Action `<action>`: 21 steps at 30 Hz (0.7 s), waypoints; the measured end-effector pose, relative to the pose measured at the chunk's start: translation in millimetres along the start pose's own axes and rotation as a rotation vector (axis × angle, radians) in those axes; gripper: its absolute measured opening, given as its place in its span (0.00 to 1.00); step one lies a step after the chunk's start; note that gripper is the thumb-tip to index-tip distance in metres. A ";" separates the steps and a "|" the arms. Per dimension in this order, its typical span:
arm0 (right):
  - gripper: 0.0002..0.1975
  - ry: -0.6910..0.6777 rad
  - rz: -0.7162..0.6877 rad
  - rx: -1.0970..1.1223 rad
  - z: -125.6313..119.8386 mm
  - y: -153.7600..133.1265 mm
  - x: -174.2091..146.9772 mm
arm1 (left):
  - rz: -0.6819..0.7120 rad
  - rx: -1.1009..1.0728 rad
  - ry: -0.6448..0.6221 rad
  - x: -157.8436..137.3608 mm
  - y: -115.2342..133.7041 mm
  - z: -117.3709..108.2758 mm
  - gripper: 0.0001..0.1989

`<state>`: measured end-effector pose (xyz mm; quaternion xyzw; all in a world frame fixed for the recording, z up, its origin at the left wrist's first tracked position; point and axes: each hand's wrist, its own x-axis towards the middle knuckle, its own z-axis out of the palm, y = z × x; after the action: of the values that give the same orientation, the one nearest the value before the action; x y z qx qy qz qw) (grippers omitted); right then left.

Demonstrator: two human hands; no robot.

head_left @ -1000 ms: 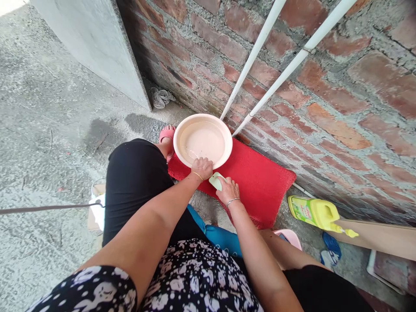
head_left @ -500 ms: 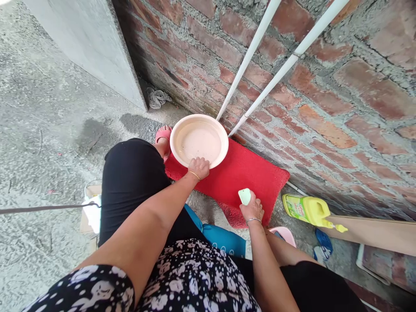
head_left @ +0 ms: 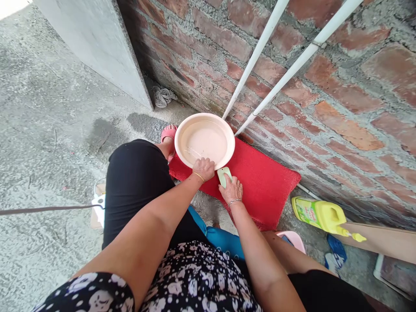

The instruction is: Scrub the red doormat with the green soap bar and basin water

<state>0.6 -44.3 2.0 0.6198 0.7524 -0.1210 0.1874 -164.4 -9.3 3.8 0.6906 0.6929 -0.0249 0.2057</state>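
Observation:
A cream plastic basin (head_left: 208,136) with water in it stands at the left end of a red rug (head_left: 263,177). My left hand (head_left: 203,169) is closed over the basin's near rim. My right hand (head_left: 231,189) grips a light green scrub brush (head_left: 224,175) by its oblong back, which has a small hole at the far end. The brush is just right of my left hand, close to the basin's near rim and over the rug. Its underside is hidden, and I cannot tell whether it touches the rug.
A brick wall (head_left: 292,91) with two white pipes (head_left: 256,56) rises behind the rug. On the right lies a yellow detergent jug (head_left: 321,214), near a blue-and-white slipper (head_left: 336,251) and a pink tub (head_left: 294,240). A grey slab (head_left: 97,47) stands at left; a dark cord (head_left: 48,209) crosses below.
My right hand has moved left with the scrub brush, from over the rug's middle to beside the basin. My left hand stays on the rim. The view has shifted slightly.

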 end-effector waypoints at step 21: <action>0.31 0.091 0.067 0.206 8.7 16.2 -10.8 | -0.003 0.009 0.018 -0.6 0.5 -0.7 0.18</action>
<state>19.3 -54.2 -0.4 0.6655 0.7225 -0.1631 0.0921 -164.1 -9.6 4.7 0.6907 0.6956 -0.0223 0.1965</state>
